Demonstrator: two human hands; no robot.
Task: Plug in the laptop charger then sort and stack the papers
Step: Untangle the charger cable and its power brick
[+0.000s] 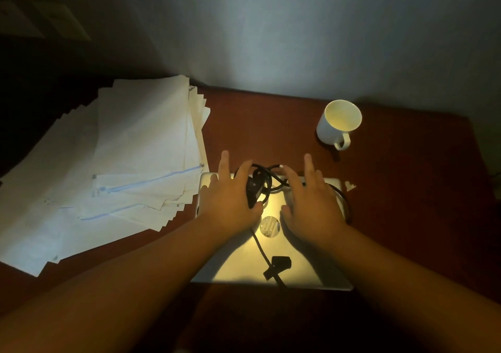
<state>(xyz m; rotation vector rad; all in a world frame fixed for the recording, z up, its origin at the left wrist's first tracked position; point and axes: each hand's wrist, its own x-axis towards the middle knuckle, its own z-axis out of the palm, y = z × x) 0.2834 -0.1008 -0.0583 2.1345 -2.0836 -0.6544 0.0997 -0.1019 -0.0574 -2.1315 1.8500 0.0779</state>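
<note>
A white mug [339, 123] stands upright on the reddish-brown wooden counter [406, 190], toward the far right, its handle turned toward the near side and its pale inside lit yellowish. A small torn white scrap [350, 185] lies on the counter, nearer than the mug and apart from it. A plain grey-white wall [298, 40] rises behind the counter's far edge. The upper left is dark; faint pale rectangular shapes [40, 21] show there, too dim to identify.
</note>
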